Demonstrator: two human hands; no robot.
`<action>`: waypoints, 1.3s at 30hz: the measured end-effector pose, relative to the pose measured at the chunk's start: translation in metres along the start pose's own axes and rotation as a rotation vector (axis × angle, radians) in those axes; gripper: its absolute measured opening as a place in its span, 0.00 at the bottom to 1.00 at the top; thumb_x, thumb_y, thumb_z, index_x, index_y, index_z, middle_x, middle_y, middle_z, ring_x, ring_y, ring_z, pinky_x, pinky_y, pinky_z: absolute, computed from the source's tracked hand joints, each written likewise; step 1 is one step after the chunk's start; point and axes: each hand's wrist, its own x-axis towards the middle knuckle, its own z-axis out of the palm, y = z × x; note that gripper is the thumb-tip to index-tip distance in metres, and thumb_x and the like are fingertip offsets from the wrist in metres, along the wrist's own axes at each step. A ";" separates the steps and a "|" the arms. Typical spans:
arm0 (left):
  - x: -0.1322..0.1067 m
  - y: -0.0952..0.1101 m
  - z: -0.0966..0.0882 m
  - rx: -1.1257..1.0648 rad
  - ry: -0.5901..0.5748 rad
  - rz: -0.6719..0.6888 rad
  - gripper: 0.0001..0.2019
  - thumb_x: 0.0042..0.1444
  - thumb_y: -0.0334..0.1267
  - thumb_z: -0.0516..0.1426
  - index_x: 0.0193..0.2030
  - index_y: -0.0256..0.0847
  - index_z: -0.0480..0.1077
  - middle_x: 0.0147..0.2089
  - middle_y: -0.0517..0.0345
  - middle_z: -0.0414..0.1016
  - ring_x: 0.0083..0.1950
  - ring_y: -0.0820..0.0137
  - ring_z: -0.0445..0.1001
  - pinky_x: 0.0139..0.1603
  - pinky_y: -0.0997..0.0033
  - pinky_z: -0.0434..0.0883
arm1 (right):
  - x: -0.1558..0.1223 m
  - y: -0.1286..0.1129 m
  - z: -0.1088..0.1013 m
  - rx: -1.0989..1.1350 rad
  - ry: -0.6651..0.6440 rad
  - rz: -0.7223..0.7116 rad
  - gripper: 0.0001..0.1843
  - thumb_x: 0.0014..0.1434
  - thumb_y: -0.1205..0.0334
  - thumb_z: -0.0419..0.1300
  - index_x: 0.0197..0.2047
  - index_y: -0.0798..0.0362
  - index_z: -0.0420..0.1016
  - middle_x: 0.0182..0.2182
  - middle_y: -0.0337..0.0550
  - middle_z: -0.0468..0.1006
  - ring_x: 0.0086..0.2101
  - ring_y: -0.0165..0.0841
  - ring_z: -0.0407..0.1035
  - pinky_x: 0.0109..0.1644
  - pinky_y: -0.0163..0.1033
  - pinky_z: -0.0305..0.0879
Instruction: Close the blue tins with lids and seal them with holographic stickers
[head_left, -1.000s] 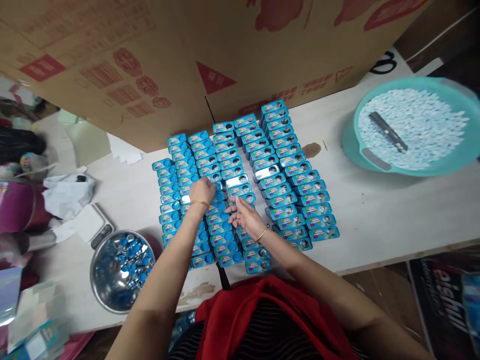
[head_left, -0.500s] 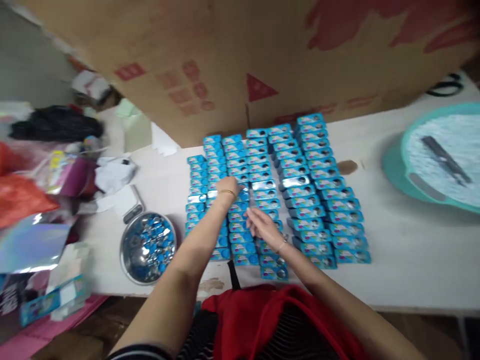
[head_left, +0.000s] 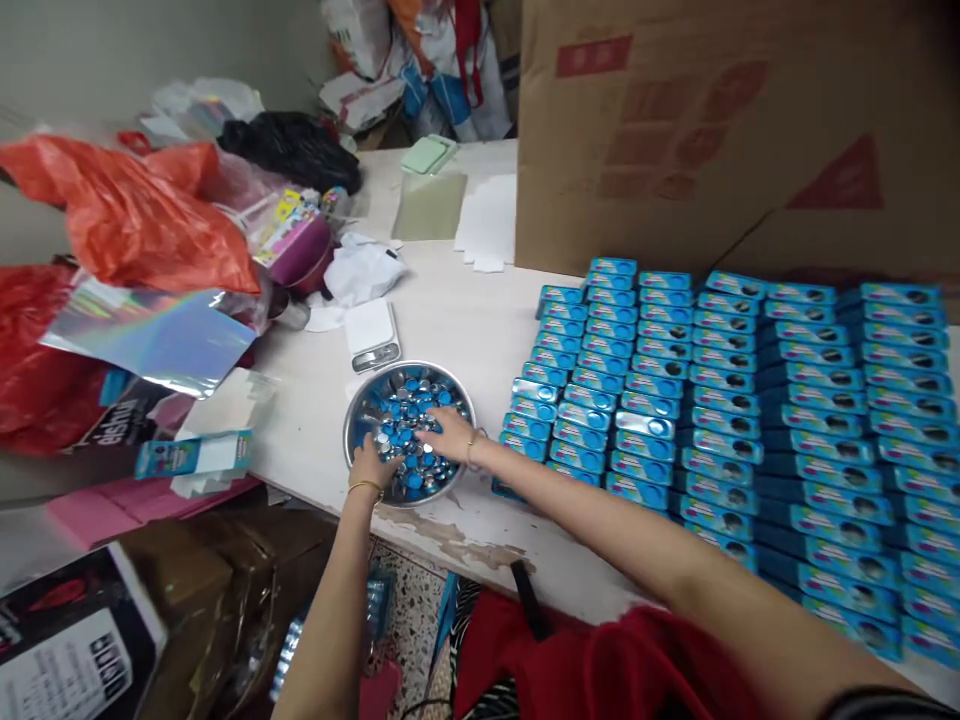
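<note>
Light: even and soft where your hands meet; faint shadows.
Glare: steel bowl (head_left: 358,412) rim glints.
Blur: edges smear, stretched.

A pale wooden table (head_left: 457,300), its near edge chipped, stands against a plain grey-green wall (head_left: 112,50). A big cardboard box (head_left: 712,130) rises at the back. Below, speckled floor (head_left: 409,620) shows.

I see a small packing workshop, rows of blue tins (head_left: 720,400) on worktable (head_left: 465,310), big carton (head_left: 720,130), bags (head_left: 135,210), clutter
</note>
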 end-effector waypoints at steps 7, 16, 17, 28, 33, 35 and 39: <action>0.030 0.027 0.036 -0.059 -0.089 0.011 0.45 0.51 0.44 0.61 0.71 0.42 0.42 0.65 0.32 0.52 0.56 0.46 0.71 0.54 0.53 0.68 | 0.074 0.021 0.057 -0.350 0.193 0.236 0.35 0.58 0.50 0.60 0.66 0.50 0.58 0.63 0.57 0.57 0.60 0.54 0.51 0.57 0.59 0.56; 0.037 0.037 0.035 -0.512 0.032 0.491 0.22 0.56 0.36 0.57 0.58 0.37 0.67 0.54 0.45 0.71 0.58 0.61 0.69 0.62 0.60 0.65 | 0.088 0.037 0.065 0.643 0.399 0.281 0.13 0.54 0.52 0.59 0.34 0.53 0.70 0.30 0.38 0.73 0.37 0.32 0.69 0.40 0.34 0.66; 0.035 0.033 0.031 -0.548 0.055 0.518 0.21 0.56 0.38 0.58 0.57 0.38 0.68 0.52 0.46 0.71 0.56 0.62 0.70 0.61 0.60 0.66 | 0.086 0.035 0.062 0.667 0.383 0.280 0.13 0.54 0.51 0.58 0.32 0.53 0.69 0.28 0.36 0.72 0.33 0.30 0.69 0.36 0.32 0.66; -0.013 0.015 0.028 -0.867 0.027 0.319 0.20 0.60 0.49 0.52 0.54 0.40 0.66 0.50 0.48 0.73 0.40 0.67 0.76 0.43 0.64 0.74 | 0.051 0.010 0.042 1.475 0.088 0.469 0.13 0.57 0.52 0.60 0.34 0.53 0.66 0.23 0.37 0.74 0.22 0.30 0.72 0.19 0.29 0.61; -0.039 0.038 0.035 -0.991 0.160 0.241 0.18 0.56 0.50 0.56 0.45 0.39 0.63 0.40 0.53 0.73 0.32 0.71 0.73 0.34 0.70 0.72 | 0.038 -0.010 0.045 1.443 0.134 0.434 0.17 0.56 0.46 0.60 0.31 0.51 0.64 0.18 0.34 0.70 0.20 0.30 0.69 0.20 0.31 0.62; -0.046 0.042 0.029 -0.859 0.276 0.356 0.14 0.57 0.48 0.55 0.42 0.40 0.65 0.40 0.52 0.71 0.35 0.69 0.72 0.37 0.68 0.72 | 0.030 -0.018 0.043 1.481 0.132 0.447 0.17 0.57 0.46 0.58 0.31 0.51 0.64 0.18 0.34 0.70 0.19 0.30 0.68 0.21 0.32 0.62; -0.065 0.051 0.007 -0.618 0.457 0.711 0.08 0.58 0.43 0.55 0.37 0.41 0.68 0.42 0.49 0.71 0.46 0.63 0.71 0.49 0.61 0.70 | 0.013 -0.027 0.032 1.642 0.130 0.394 0.16 0.64 0.50 0.52 0.32 0.53 0.66 0.19 0.36 0.71 0.18 0.28 0.66 0.21 0.31 0.62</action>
